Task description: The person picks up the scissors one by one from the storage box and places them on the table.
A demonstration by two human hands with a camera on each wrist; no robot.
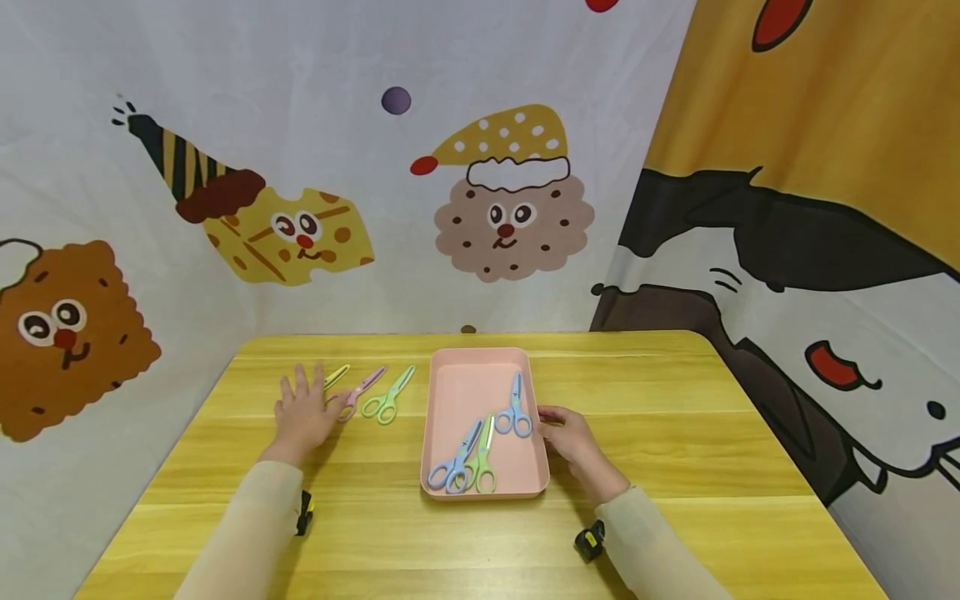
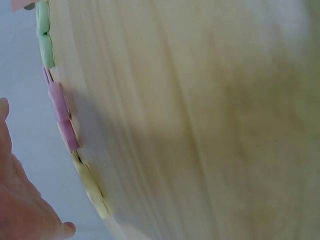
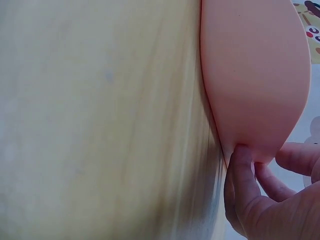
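My left hand (image 1: 302, 415) hovers with spread fingers over the yellow scissors (image 1: 337, 375), partly hiding them. In the left wrist view a gap shows between that hand and the scissors' handles. To its right lie pink-purple scissors (image 1: 368, 382) and light green scissors (image 1: 390, 400) on the table. The pink tray (image 1: 472, 375) holds blue scissors (image 1: 515, 407) near its right wall, plus another blue pair (image 1: 458, 463) crossing a green pair (image 1: 483, 446) at the near end. My right hand (image 1: 573, 437) grips the tray's right side, fingers against the outer wall and thumb at the rim.
The wooden table (image 1: 660, 500) has rounded far corners. Behind it hangs a cloth (image 1: 337, 50) printed with cartoon figures. A small black device (image 1: 590, 542) is worn at the right wrist, and another (image 1: 303, 512) at the left.
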